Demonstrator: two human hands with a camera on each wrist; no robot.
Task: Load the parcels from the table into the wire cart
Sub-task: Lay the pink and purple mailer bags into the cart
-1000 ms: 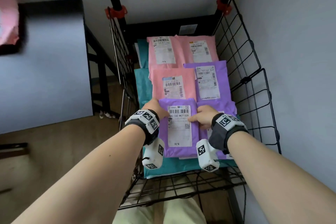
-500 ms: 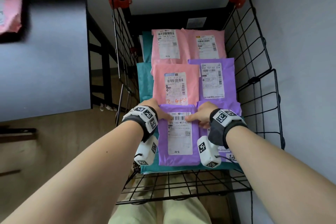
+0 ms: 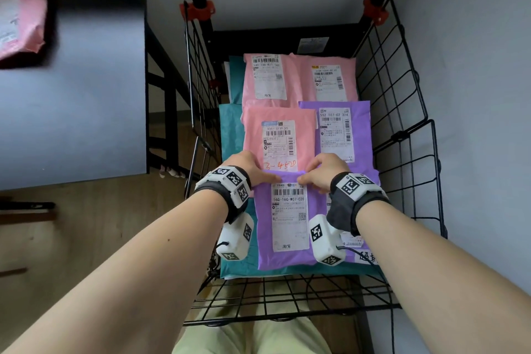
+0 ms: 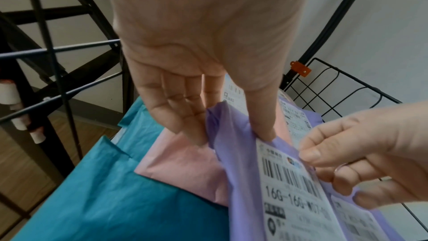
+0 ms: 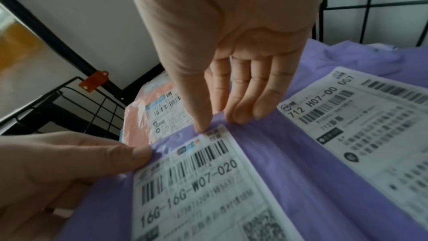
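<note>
A purple parcel labelled 16G-16G-W07-020 lies at the near end of the black wire cart, on top of teal and pink parcels. My left hand pinches its far edge, thumb on top and fingers underneath, as the left wrist view shows. My right hand pinches the same edge just to the right, its thumb on the label corner. A second purple parcel lies beside it under my right wrist.
Further in the cart lie two pink parcels, another pink one, a purple one and teal ones. The cart's wire sides rise left and right. A pink parcel sits on the table at far left.
Both hands have drawn the purple parcel a little toward me, uncovering the orange handwriting on the pink parcel behind it. Their hold on its far edge is unchanged.
</note>
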